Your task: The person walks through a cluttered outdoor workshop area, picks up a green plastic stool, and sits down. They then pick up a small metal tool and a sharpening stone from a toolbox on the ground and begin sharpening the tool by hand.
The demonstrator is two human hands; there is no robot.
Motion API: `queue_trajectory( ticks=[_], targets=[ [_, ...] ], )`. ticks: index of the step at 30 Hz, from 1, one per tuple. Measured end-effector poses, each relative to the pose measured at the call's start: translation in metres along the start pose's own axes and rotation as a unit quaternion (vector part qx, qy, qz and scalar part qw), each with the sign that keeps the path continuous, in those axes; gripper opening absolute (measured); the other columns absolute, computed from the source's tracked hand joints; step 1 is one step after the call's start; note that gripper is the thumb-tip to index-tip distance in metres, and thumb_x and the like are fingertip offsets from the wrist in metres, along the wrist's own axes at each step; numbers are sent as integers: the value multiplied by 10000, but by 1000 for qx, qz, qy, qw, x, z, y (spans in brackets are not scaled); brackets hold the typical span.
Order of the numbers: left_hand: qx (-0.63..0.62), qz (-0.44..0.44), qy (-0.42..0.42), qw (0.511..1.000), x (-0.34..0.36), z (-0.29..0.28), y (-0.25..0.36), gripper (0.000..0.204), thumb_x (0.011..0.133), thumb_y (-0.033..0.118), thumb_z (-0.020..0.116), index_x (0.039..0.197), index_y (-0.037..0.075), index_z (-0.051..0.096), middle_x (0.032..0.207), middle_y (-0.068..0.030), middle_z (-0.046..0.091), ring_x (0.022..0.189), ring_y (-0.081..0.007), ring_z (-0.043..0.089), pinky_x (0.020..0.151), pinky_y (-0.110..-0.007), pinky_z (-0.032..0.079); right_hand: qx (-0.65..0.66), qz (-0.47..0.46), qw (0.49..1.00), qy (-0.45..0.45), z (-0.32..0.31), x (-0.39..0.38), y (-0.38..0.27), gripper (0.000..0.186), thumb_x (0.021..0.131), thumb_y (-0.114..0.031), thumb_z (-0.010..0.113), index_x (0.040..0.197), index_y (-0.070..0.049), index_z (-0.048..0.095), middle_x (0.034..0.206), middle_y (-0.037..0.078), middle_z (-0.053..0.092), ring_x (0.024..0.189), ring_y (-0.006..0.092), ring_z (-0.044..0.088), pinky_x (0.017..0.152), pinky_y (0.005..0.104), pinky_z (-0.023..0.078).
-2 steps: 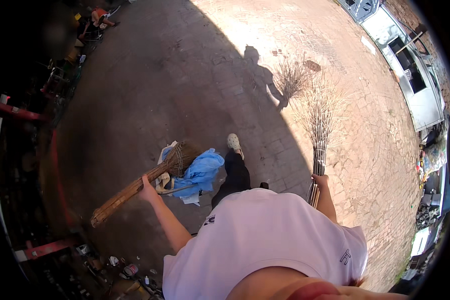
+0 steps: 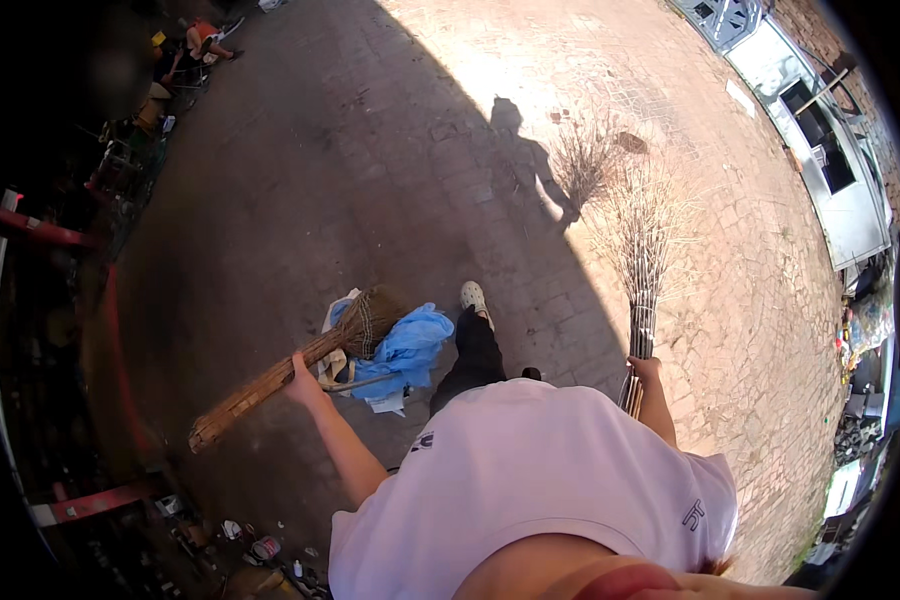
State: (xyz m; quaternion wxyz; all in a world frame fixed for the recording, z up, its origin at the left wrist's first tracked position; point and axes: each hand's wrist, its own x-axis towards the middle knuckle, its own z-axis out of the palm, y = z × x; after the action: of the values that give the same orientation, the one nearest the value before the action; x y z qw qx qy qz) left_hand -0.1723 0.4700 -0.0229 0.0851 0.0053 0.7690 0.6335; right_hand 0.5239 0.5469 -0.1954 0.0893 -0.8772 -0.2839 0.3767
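My left hand (image 2: 304, 378) is closed round the wooden handle of a straw broom (image 2: 370, 320), which lies tilted with its bristles over a bundle of crumpled blue material (image 2: 410, 345), pale cloth and a thin rod beside me. Whether that hand also holds the bundle is unclear. My right hand (image 2: 644, 368) grips a twig broom (image 2: 642, 250) by its bound stalks, the fanned tips pointing forward. My foot in a white clog (image 2: 473, 297) shows between the two brooms.
Sunlit and shaded brick paving (image 2: 730, 300) spreads ahead. A seated person (image 2: 210, 40) is at the far upper left, with red bars (image 2: 45, 225) and clutter along that dark side. A white vehicle-like body (image 2: 830, 200) and piled items line the right.
Both hands and brooms have shifted slightly right and down in the picture, along with my foot. Both grips look the same.
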Motion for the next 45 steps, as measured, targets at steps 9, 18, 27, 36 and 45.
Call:
queue_trajectory(
  ticks=[9,18,27,36,45],
  targets=[
    [56,-46,5,997,102,345,133,689,815,257,739,1314,-97,421,1304,-213,522,1151,-305,567,973,-409,510,-126,58,990,-3,47,42,-229,515,565,-365,849,869,29,715,834,181,717,747,305,712,671,404,560],
    [31,-80,-1,996,246,695,182,594,812,240,700,1252,-112,510,1233,-194,581,1101,-294,588,926,-409,479,-95,48,994,-4,97,185,-555,412,563,-318,839,727,34,701,704,143,696,663,268,698,612,389,551],
    [-2,-30,-24,999,368,1053,259,572,823,227,724,1213,-140,524,1210,-182,587,1042,-244,591,887,-387,489,-29,-26,997,61,96,433,-1005,448,582,-308,824,857,19,691,761,145,698,688,243,688,650,356,546],
    [54,84,-45,994,465,1484,289,481,728,276,766,982,-124,682,969,-155,713,850,-231,675,812,-370,517,13,67,992,104,100,699,-1341,970,539,-280,862,1328,-20,361,1205,194,607,1068,315,631,921,434,501],
    [27,37,-135,990,498,1905,360,354,773,160,748,960,-129,664,960,-92,697,803,-177,637,809,-335,503,-134,185,958,172,86,780,-1547,791,552,-304,800,1234,-55,487,1241,146,567,1180,313,550,1018,473,414]
  ],
)
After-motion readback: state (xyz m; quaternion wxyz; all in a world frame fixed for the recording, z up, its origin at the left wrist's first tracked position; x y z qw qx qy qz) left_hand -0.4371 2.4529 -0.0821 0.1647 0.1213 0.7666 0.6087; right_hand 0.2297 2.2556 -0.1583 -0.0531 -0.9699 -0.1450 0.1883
